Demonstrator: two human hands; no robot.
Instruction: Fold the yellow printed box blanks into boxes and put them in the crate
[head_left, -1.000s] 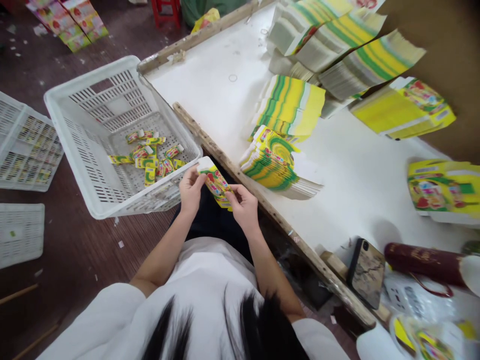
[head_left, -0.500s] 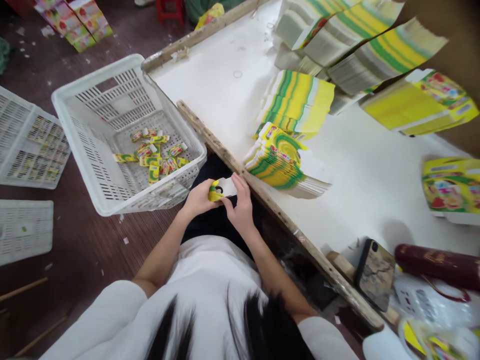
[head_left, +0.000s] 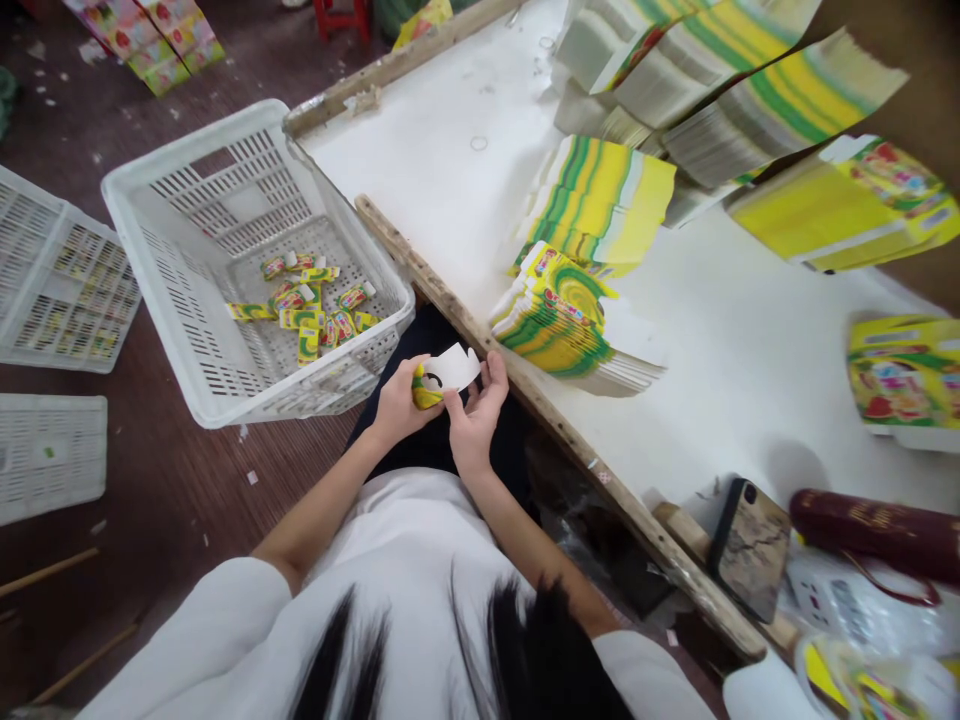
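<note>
Over my lap, my left hand (head_left: 401,405) is closed around a small yellow carton (head_left: 427,393) with a dark curved mark at its opening. The carton's white inner flap (head_left: 456,367) stands up, facing right. My right hand (head_left: 478,415) has its thumb against the carton's lower edge and its curled fingers at the flap's right side. To the right on the table, a fanned stack of flat yellow-green cartons (head_left: 559,310) lies close to the wooden edge. Several small folded cartons (head_left: 308,340) lie in a white plastic crate (head_left: 202,385) at the left.
A wooden strip (head_left: 540,410) edges the white table (head_left: 720,370). More carton stacks (head_left: 780,100) stand at the back right. A phone (head_left: 750,550) and a dark red bottle (head_left: 874,530) lie near the front right. Other crates (head_left: 52,460) stand on the floor at the left.
The white flap has swung up and shows more of its face. My right hand's fingers have drawn back from over it to its right side. My left hand keeps its hold.
</note>
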